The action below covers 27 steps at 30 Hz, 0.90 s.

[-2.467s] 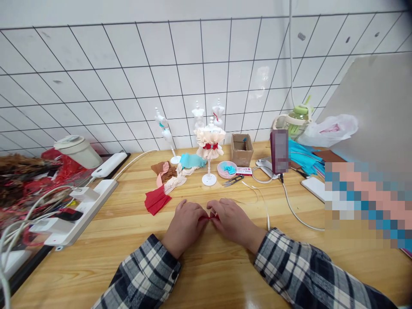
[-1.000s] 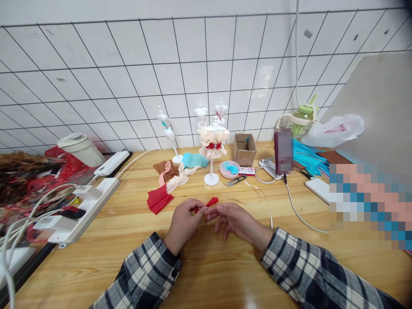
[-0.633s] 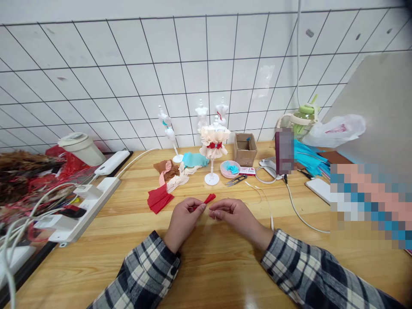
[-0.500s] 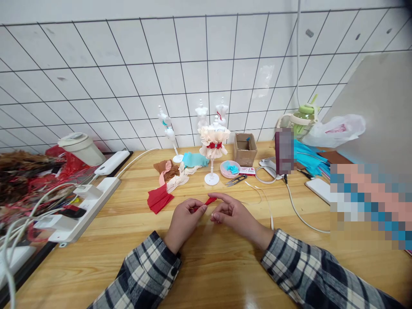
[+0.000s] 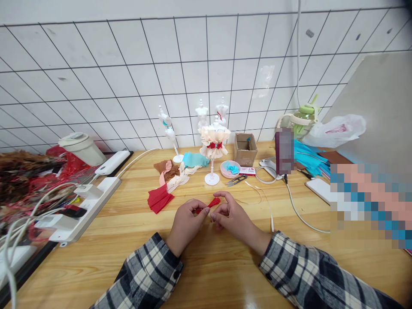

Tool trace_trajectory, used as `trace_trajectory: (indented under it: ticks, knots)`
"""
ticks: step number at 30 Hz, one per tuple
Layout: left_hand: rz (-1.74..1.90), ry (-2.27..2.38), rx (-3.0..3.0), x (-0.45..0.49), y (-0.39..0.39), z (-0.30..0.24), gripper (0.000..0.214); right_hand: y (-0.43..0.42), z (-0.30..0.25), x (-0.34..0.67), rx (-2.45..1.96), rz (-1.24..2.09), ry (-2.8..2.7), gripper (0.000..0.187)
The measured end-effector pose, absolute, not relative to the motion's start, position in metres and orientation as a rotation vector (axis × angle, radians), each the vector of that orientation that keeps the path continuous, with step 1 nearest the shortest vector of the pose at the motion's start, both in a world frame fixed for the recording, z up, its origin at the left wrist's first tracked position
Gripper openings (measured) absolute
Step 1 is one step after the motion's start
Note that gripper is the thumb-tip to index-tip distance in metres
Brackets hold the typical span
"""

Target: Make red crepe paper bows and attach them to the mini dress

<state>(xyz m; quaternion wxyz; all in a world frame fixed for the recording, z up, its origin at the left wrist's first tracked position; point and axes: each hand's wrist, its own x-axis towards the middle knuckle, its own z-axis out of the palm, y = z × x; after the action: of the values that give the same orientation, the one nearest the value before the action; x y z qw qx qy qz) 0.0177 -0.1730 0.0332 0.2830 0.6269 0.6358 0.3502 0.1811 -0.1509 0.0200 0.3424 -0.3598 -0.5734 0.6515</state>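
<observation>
My left hand (image 5: 187,221) is closed, its thumb and fingers pinching a small gathered piece of red fabric (image 5: 215,201). The free end of that piece fans out past the fingertips to the right. My right hand (image 5: 234,216) is close beside it, with the index finger raised over the fabric's end. Its thumb and other fingers are pinched together near the left thumb; whatever they hold is too small to make out. Just beyond stands a small white dress-form stand (image 5: 212,178) wearing a cream ruffled dress (image 5: 214,138) with a red bow at the waist.
Pleated red cloth (image 5: 160,198) and brown fabric (image 5: 170,171) lie left of the stand. A pink bowl (image 5: 225,174), thread snips (image 5: 237,180) and a cardboard box (image 5: 245,150) are right of it. A power strip (image 5: 96,201) runs along the left; a phone (image 5: 282,152) stands on the right.
The right index finger has lifted off the red fabric's end, and the other right fingers have drawn together by the left thumb. More of the red piece now shows.
</observation>
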Motion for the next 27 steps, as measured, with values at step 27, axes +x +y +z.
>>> trace_trajectory:
  ticks: [27]
  knots:
    - [1.012,1.387,1.760,0.0191,-0.1774,0.0372,0.019,-0.1497,0.0150,0.1809,-0.981,1.396,-1.571,0.030]
